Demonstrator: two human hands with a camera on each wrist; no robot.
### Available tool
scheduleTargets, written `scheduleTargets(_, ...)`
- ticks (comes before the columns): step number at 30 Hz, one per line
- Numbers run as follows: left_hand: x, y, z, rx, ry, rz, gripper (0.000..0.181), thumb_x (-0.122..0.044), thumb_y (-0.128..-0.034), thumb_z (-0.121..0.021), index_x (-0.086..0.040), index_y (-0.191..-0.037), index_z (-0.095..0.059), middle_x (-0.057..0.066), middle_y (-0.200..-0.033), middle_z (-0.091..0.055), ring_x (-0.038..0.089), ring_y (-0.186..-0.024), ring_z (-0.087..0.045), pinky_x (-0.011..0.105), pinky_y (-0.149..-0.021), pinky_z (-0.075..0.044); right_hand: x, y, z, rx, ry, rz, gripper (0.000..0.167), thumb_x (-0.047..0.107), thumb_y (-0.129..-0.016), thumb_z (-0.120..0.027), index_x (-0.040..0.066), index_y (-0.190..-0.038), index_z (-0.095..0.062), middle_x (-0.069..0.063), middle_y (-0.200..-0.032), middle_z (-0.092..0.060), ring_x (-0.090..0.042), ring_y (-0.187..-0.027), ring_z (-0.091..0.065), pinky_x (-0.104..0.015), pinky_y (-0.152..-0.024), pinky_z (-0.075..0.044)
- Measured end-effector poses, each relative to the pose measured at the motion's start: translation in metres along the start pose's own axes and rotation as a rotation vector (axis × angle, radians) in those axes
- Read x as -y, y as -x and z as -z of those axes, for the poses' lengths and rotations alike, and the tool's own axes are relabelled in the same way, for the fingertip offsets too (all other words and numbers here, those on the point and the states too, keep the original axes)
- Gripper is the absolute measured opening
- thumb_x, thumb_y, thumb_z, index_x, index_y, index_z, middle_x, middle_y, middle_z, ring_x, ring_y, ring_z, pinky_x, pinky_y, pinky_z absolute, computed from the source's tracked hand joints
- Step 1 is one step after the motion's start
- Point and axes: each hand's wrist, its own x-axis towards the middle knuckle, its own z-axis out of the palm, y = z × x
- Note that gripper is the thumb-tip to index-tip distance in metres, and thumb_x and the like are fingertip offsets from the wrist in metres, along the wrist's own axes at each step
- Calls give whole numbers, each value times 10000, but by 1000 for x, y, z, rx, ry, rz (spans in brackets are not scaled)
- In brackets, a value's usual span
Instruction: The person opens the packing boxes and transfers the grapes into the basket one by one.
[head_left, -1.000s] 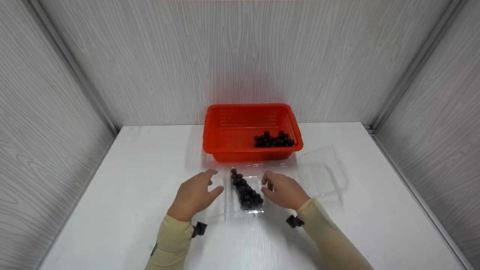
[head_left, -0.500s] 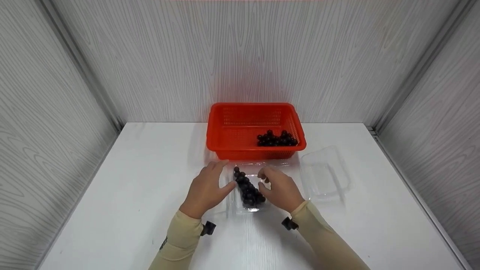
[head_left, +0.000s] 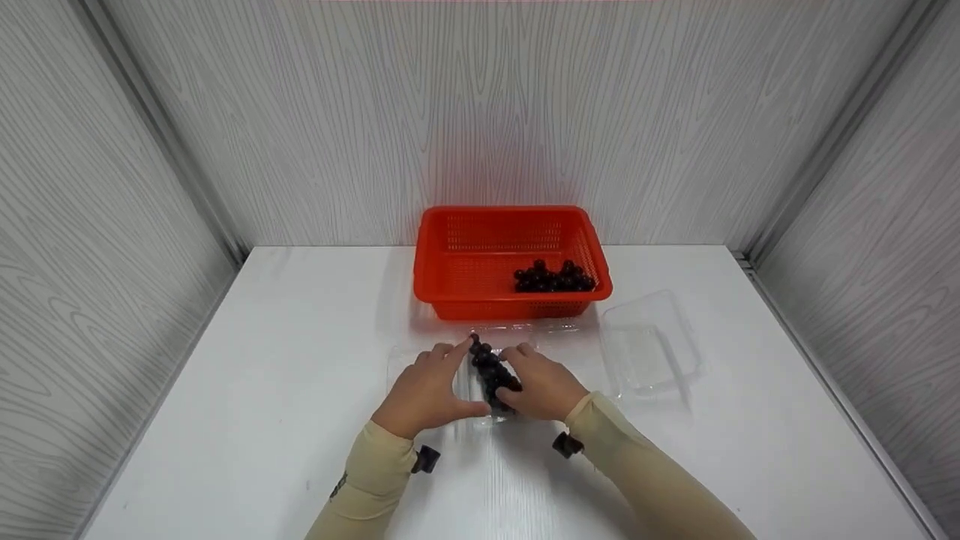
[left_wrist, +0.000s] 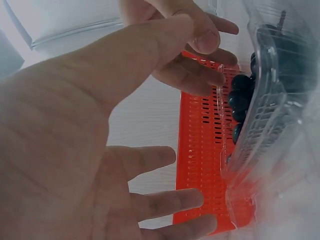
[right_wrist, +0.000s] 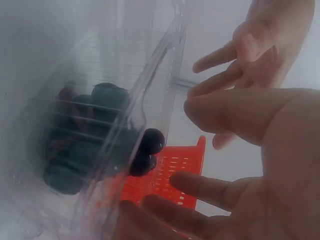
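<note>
A bunch of dark grapes [head_left: 489, 369] lies slantwise in a clear plastic container [head_left: 462, 386] in front of the red basket. In the head view my left hand [head_left: 429, 394] hovers at the left side of the container, thumb and fingers spread apart. My right hand [head_left: 544, 384] is over the container's right side, thumb and fingertips close above the grapes. Both wrist views show the grapes [right_wrist: 90, 135] through the clear wall. In the right wrist view the right hand's fingers stretch out with nothing pinched between them. Whether its fingertips touch the grapes cannot be told.
Behind the container stands the red slotted basket [head_left: 480, 309], with more dark grapes [head_left: 553, 277] at its right. A second clear plastic container [head_left: 637, 352] lies to the right. Wood-patterned walls [head_left: 480, 112] enclose the white table [head_left: 315, 322] at the back and sides.
My right hand has moved left and inward over the grapes. My left hand has moved right toward the container and its fingers have come nearer its edge.
</note>
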Motion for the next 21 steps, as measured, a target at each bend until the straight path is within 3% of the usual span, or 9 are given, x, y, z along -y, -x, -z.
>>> scheduleTargets(13,2,-8,-19,32,5,-18,1067,-568,-726,-898,-113,-1576,-438,173,-1412,-566,353,-1206,-584,530,-1024,-519,-2,-16,-8,175,86,-18,559,242,-997,-684,175,-1525,-512,-145,-1325,-615,-289,-1116,-647,-523,-1039,-518)
scheduleTargets(18,2,-11,-23,26,6,-19,1049,-548,-713,-916,-88,-1548,-478,158,-1379,-573,330,-1141,-621,510,-1000,-538,-3,-16,-10,182,112,6,392,237,-1004,-684,161,-1381,-608,-118,-1185,-648,-255,-985,-657,-490,-952,-562)
scheduleTargets(21,3,-11,-25,30,15,-25,1076,-554,-706,-918,-87,-1560,-459,189,-1449,-525,380,-1185,-617,536,-1011,-528,-6,-17,-11,192,122,32,319,256,-999,-691,146,-1293,-633,-95,-1083,-657,-226,-895,-637,-458,-878,-572)
